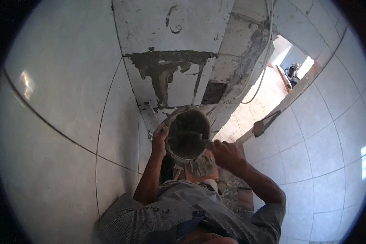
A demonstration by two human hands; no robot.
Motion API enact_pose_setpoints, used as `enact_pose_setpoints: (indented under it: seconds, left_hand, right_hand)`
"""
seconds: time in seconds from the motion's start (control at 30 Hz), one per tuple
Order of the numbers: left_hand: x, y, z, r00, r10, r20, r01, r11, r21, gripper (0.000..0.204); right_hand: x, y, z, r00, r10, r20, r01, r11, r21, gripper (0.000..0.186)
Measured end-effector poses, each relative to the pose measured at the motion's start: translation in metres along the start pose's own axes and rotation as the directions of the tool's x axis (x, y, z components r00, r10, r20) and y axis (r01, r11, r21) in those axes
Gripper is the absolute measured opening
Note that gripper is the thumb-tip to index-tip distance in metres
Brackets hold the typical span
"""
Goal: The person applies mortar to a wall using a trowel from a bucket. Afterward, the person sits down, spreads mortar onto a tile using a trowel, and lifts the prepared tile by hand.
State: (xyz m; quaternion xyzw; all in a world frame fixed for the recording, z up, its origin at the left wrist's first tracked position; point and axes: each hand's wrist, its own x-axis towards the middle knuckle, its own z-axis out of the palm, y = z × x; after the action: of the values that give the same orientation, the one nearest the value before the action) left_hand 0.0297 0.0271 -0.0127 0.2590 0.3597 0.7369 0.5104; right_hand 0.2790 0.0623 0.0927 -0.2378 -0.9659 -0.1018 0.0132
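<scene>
Bucket [187,134] is up at about chest height, mouth tipped toward the camera so you look straight down into the dark, mortar-caked inside. Looks to me like it's held that way so both hands can steady it in the tight gap between the tiled walls, though that's just my read.

Left hand [160,138] is on the left side of the rim, fingers [163,129] curled over the edge and closed on it. Right hand [223,152] sits at the lower right of the rim, fingers bent and pinched near where a thin bar crosses the bucket mouth; can't quite tell if it grips that bar or the rim itself. So the bucket sits between the two hands, touching both, rim right under the fingertips.

Under the bucket there's a grey lump of mortar [201,166] and rubble on the floor. Behind it, the wall [170,77] has a bare patch smeared with grey mortar where tile is missing. Off to the right a trowel [261,127] with a pale handle leans against the tiled wall, well apart from both hands.
</scene>
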Motion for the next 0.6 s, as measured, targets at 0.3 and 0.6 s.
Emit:
enact_pose_setpoints:
  seconds: [0.3,0.6]
  left_hand:
    - [0.012,0.001,0.007,1.0,0.006,-0.005,-0.005,0.977,0.212,0.04]
    - [0.015,-0.004,0.013,0.992,-0.129,0.002,0.126,0.969,0.214,0.035]
  right_hand:
    - [-0.005,-0.018,-0.013,0.991,-0.099,0.088,0.114,0.978,-0.177,0.038]
    - [0.007,0.05,0.065,0.972,0.043,-0.23,-0.084,0.982,-0.172,0.028]
